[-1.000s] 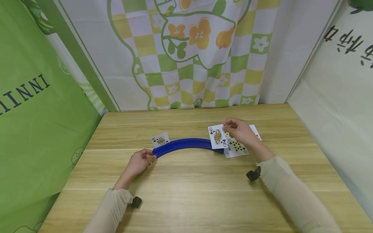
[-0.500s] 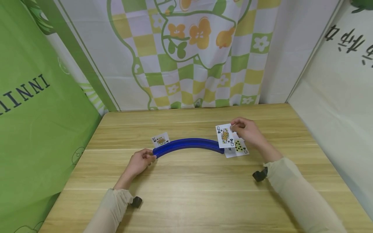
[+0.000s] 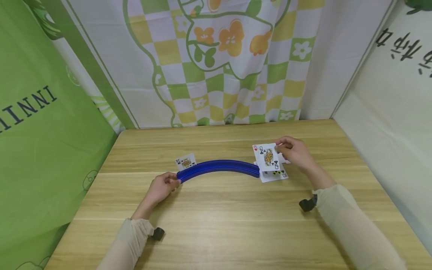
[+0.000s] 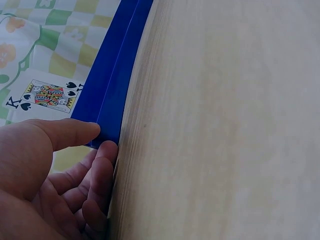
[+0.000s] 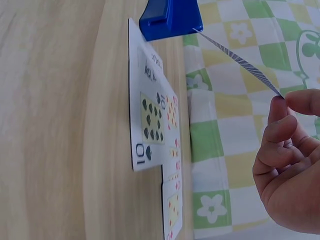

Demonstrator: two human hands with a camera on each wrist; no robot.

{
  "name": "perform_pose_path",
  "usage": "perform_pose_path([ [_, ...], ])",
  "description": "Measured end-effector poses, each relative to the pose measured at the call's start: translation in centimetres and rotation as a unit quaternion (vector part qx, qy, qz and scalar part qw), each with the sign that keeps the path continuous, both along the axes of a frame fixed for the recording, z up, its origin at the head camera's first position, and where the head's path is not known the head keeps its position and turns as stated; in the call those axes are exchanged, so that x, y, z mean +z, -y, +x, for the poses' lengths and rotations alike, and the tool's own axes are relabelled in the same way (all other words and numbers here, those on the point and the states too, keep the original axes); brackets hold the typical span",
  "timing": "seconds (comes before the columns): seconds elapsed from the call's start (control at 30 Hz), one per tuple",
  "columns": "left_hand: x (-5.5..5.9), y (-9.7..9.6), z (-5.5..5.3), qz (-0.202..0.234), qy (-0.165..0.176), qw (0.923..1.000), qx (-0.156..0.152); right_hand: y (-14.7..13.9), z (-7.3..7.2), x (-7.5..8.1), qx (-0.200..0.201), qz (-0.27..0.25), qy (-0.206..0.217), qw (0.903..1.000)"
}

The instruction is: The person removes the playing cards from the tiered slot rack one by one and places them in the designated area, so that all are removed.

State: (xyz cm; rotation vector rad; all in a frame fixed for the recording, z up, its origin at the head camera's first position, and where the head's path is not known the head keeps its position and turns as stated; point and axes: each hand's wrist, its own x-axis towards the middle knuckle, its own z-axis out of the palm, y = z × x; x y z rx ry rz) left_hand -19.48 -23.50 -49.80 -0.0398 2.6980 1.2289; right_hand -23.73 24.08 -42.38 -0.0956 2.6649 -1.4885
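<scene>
My left hand (image 3: 162, 189) pinches the left end of a curved blue card holder (image 3: 219, 166) between thumb and fingers. Behind that end stands a king of spades (image 4: 50, 95). At the other end, my right hand (image 3: 294, 152) pinches the upper right corner of a queen of clubs (image 3: 269, 156). An eight of hearts (image 3: 255, 148) peeks out on the queen's left, mostly hidden behind it. In the right wrist view, a slightly bowed card edge (image 5: 240, 61) runs from the holder's end to my fingertips.
Below the holder's right end a ten of spades (image 5: 152, 117) lies face up on the wooden table (image 3: 216, 225). Several red-suited cards (image 5: 172, 202) lie beside and partly under it. A patterned curtain (image 3: 229, 97) hangs at the table's back edge.
My right hand has moved right with the queen of clubs, and the eight of hearts now shows behind its left edge. My left hand and the holder have stayed put.
</scene>
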Motion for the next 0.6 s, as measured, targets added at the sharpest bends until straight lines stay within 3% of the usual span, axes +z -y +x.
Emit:
perform_pose_path([
  [0.6, -0.1, 0.0, 0.0, 0.000, 0.003, 1.0000, -0.004, -2.5, 0.8, -0.4, -0.020, 0.015, -0.008, 0.9997],
])
